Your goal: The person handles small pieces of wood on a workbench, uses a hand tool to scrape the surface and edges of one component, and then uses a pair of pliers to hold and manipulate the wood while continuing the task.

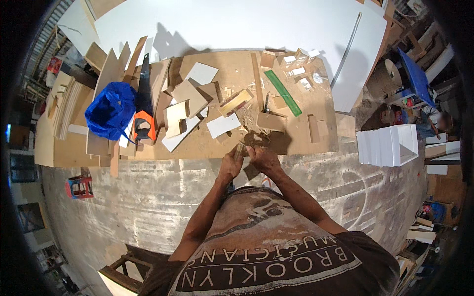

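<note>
At the near edge of the wooden worktable (207, 143), my two hands meet in front of my body. My left hand (230, 166) is closed round a small light wooden piece (239, 150) that sticks up past its fingers. My right hand (264, 160) is bent with its fingertips pressed together close to that piece; what they pinch is too small to make out. Just beyond the hands lie wood shavings, a brown wood block (271, 122) and a white board offcut (223, 126). A green strip (283, 92) and a dark slim tool (267, 102) lie farther off.
On the table's left are a handsaw with an orange handle (144, 127), a blue plastic bag (106, 116) and upright boards. A large white panel (237, 24) spans the back. A white box-like unit (387, 145) stands right, a red-and-blue stool (79, 187) left.
</note>
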